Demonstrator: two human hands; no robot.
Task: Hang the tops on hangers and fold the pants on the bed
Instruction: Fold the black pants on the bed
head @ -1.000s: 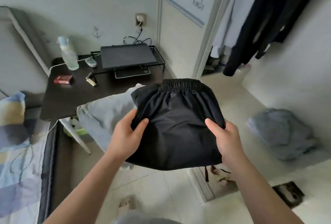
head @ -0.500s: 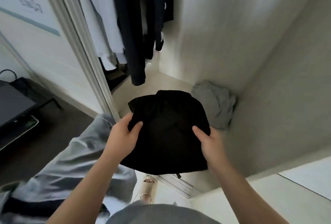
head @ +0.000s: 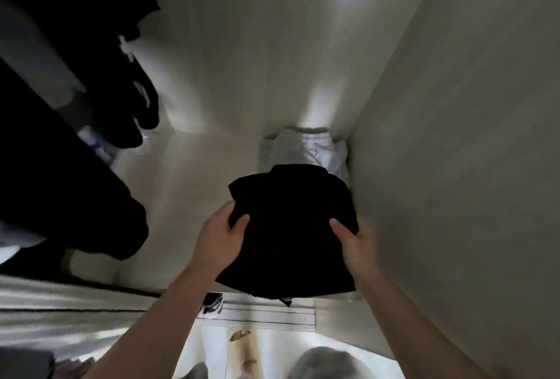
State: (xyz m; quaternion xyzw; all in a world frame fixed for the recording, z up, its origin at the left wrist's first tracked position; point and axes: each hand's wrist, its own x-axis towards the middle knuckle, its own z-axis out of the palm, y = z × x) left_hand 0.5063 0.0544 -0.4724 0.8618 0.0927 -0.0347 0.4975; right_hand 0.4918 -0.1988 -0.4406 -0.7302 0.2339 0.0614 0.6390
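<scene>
A folded pair of black pants is held out in front of me, inside a pale wardrobe compartment. My left hand grips its left edge, thumb on top. My right hand grips its right edge the same way. Just beyond the pants, a folded grey and white garment lies on the wardrobe floor in the back right corner. The far edge of the black pants overlaps it in view.
Dark and pale tops hang at the left of the wardrobe. The wardrobe's right wall stands close to my right hand. A sliding-door track runs below the pants. Bare wardrobe floor lies left of the grey garment.
The view has swung right from the desk and into the wardrobe. Both hands have carried the black pants forward, toward the grey garment in the corner.
</scene>
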